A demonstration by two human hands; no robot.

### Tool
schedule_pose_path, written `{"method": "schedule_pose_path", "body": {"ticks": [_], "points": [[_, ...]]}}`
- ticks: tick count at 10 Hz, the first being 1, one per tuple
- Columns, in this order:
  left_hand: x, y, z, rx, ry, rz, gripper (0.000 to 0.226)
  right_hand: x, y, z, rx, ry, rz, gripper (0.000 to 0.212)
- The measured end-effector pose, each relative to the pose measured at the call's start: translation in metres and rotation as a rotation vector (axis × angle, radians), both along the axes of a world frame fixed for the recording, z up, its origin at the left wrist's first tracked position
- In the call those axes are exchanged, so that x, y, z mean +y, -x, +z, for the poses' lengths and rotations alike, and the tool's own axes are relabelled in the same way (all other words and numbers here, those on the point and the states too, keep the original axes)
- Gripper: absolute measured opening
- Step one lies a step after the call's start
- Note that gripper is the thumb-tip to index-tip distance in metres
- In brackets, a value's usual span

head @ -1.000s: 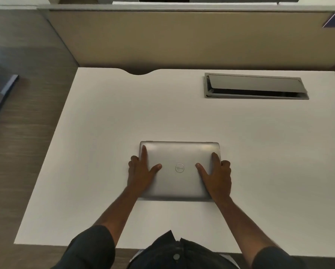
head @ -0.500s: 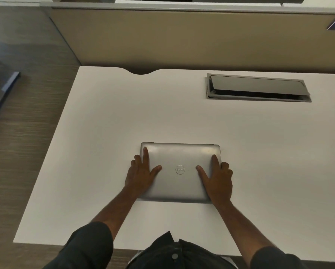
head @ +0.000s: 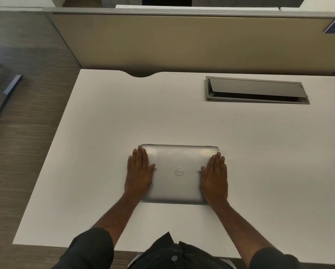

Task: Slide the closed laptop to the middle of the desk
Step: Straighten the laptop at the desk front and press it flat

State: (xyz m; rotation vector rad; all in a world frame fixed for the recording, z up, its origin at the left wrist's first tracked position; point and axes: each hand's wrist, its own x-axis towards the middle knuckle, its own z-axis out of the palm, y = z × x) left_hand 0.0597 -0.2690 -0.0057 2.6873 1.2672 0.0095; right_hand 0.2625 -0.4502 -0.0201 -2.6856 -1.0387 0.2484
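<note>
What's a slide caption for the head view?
Both hands, left and right, flat on closed laptop on white desk.

Tan partition panel (head: 182,39) spans the upper frame. Wood-grain floor (head: 22,152) runs along the left. Grey cable hatch (head: 256,90), upper right, lid tilted.

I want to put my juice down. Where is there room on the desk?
Lots of bare desk left of the laptop, and more to its right, below the cable box. Only the middle is busy, where the left hand and right hand rest on the laptop.
</note>
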Motion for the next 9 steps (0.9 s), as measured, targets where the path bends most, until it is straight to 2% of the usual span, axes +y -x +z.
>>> {"method": "schedule_pose_path", "body": {"ticks": [3, 9], "points": [[-0.013, -0.019, 0.008, -0.034, 0.049, -0.089, 0.062, 0.014, 0.014, 0.006, -0.002, -0.059, 0.168, 0.059], [-0.044, -0.054, 0.005, -0.100, 0.088, -0.151, 0.062, 0.038, 0.036, 0.020, -0.056, -0.169, 0.263, 0.055]]}}
